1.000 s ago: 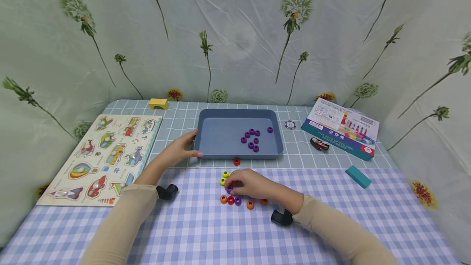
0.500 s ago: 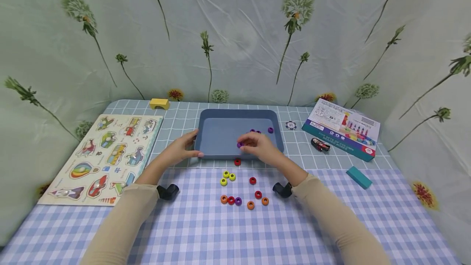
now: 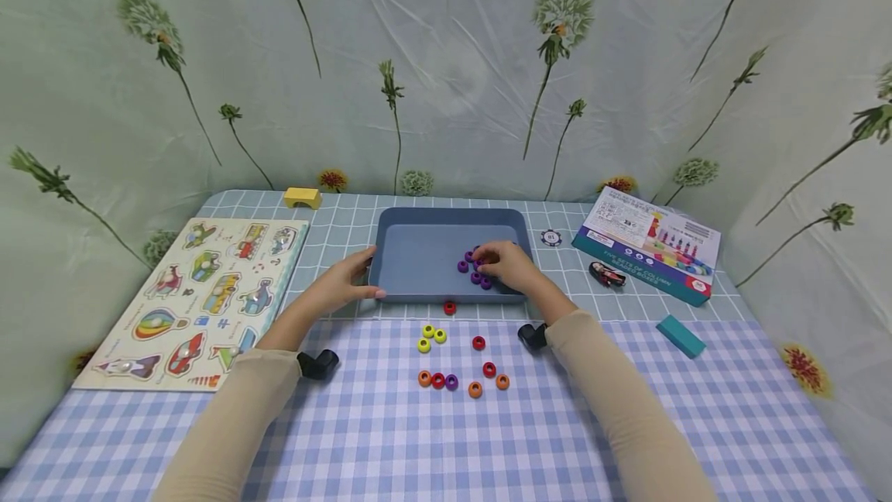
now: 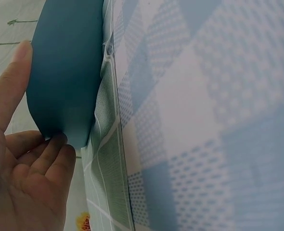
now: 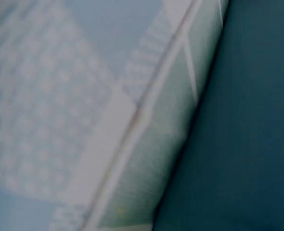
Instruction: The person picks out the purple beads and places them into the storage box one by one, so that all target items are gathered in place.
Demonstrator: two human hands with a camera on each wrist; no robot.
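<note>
A blue-grey tray (image 3: 425, 254) stands at the middle of the table, with a cluster of purple beads (image 3: 463, 266) in its right half. My right hand (image 3: 512, 266) reaches into the tray over this cluster, its thumb and fingers pinching a purple bead (image 3: 480, 263); the hand hides part of the cluster. At the tray's left front corner my left hand (image 3: 337, 281) touches the walls with thumb and fingers spread. The left wrist view shows the left hand (image 4: 36, 178) with its thumb and fingertips against the tray wall (image 4: 67, 72).
In front of the tray lie several yellow (image 3: 440, 336), red (image 3: 478, 342) and orange beads (image 3: 475, 390), plus one purple bead (image 3: 451, 383). A puzzle board (image 3: 202, 293) is left; a box (image 3: 644, 242), toy figure (image 3: 606, 275) and teal block (image 3: 681, 336) are right. A yellow block (image 3: 302, 197) sits behind.
My right hand has lifted a purple bead from the cloth, carried it forward into the tray, and shifted right to the other purple beads. The left hand has stayed at the tray's corner.
</note>
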